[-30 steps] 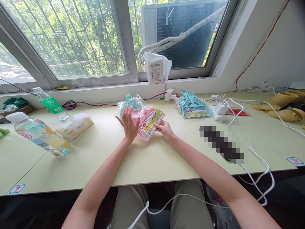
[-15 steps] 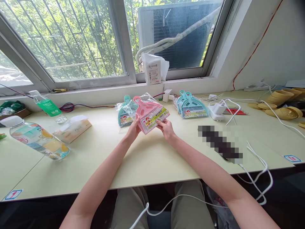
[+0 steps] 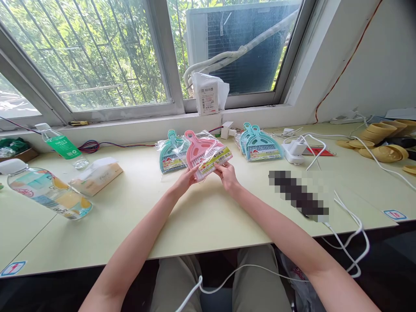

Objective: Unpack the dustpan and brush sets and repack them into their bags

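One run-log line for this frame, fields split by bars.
left hand: holding pink dustpan-and-brush set, lower left | right hand: holding it, lower right | nearby: teal set left, teal stack right

Tabletop point(image 3: 208, 229): open at front middle; lane between pink dustpan set point(image 3: 201, 149) and teal stack point(image 3: 263, 145); obstacles: teal set point(image 3: 171, 154) beside the pink, tissue pack point(image 3: 100, 178) and large bottle point(image 3: 48, 193) at left, white cable point(image 3: 362, 242) at right
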The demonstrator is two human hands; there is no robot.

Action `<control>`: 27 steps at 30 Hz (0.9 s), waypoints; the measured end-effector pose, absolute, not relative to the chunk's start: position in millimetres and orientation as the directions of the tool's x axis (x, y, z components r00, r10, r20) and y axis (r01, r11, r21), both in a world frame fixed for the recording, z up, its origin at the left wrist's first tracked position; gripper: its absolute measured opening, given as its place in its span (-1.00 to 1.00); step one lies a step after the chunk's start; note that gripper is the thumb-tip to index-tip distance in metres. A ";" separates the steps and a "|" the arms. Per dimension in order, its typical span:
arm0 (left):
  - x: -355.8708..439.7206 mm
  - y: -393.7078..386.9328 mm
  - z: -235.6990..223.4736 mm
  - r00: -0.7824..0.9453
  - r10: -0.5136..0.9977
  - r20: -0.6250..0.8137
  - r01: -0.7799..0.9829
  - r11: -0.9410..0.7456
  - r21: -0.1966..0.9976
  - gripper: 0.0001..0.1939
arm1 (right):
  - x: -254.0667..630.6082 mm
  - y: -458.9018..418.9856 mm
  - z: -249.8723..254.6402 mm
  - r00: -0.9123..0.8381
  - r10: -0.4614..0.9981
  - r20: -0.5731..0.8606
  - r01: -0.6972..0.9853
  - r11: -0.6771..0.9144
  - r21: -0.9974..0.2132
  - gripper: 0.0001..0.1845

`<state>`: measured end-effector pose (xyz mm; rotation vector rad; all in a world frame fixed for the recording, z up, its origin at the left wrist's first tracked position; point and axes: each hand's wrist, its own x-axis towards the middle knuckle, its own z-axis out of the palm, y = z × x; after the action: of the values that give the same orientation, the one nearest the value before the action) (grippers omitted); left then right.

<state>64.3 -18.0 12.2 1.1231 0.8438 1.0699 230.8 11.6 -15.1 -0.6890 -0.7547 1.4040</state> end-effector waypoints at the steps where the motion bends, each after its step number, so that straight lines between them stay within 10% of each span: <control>1: 65.2 -18.5 12.1 0.288 0.958 0.000 -0.233 0.070 0.970 -0.43 | 231.0 11.6 -14.9 0.017 0.998 0.052 -0.598 0.052 -0.800 -0.74; 27: 64.0 -17.4 10.9 0.165 0.982 0.095 -0.257 -0.050 0.965 -0.31 | 248.1 11.4 14.1 -0.070 0.988 0.141 -0.650 0.062 -0.757 -0.71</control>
<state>64.0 -17.4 10.9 1.1503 0.8593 1.2405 248.1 11.4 14.1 -0.5480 -0.8026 1.4644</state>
